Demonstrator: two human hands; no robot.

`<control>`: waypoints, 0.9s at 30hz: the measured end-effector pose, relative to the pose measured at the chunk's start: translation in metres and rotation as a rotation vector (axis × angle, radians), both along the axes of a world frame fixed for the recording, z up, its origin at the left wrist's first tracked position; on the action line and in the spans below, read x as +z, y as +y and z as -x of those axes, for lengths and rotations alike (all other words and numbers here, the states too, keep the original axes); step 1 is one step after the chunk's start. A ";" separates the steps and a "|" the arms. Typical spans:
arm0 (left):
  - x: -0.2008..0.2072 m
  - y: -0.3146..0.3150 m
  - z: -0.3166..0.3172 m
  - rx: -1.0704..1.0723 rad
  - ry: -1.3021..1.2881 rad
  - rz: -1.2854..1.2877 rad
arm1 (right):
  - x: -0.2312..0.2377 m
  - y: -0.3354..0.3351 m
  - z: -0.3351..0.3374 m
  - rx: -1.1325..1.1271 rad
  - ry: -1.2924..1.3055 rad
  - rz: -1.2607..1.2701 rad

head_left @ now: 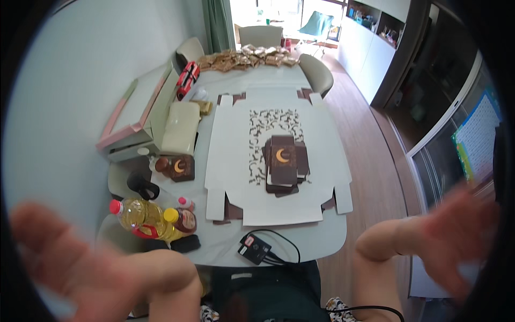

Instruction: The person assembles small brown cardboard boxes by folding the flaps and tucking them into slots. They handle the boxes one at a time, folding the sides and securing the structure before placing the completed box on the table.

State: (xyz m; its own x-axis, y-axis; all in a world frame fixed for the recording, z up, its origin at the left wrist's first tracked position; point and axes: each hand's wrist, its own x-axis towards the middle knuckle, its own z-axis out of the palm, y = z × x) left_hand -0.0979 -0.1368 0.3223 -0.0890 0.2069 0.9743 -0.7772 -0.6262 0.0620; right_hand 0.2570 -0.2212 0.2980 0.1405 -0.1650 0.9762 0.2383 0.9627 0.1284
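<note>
The left hand (pixel 75 263) and right hand (pixel 456 236) are blurred. Stacked brown boxes (pixel 283 174) hide part of the flattened white carton's (pixel 230 150) patterned middle. The far packets' (pixel 244 59) contents and the blue-edged poster's (pixel 477 134) print are indistinct.

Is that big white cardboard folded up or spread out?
Spread out: the white cardboard lies open on the table, side flaps outward.

Both the left hand (pixel 80 268) and the right hand (pixel 450 236) were raised, blurred, with fingers spread, to either side of the pale surface (pixel 332 241). Between them, farther off, a pile of dark brown boxes (pixel 283 169) lay on a white, unfolded carton (pixel 230 150). An oil bottle (pixel 137 214) stood near the left hand; brownish packets (pixel 249 59) covered the far end.
</note>
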 end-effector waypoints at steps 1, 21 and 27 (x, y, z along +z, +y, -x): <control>-0.025 0.029 -0.027 -0.031 0.078 0.050 | -0.019 0.017 -0.012 0.002 0.060 0.213; -0.384 0.163 -0.098 1.320 1.378 1.144 | -0.353 0.106 -0.171 -0.909 0.362 1.766; -0.392 0.151 -0.098 1.334 1.337 1.099 | -0.352 0.098 -0.173 -0.820 0.423 1.747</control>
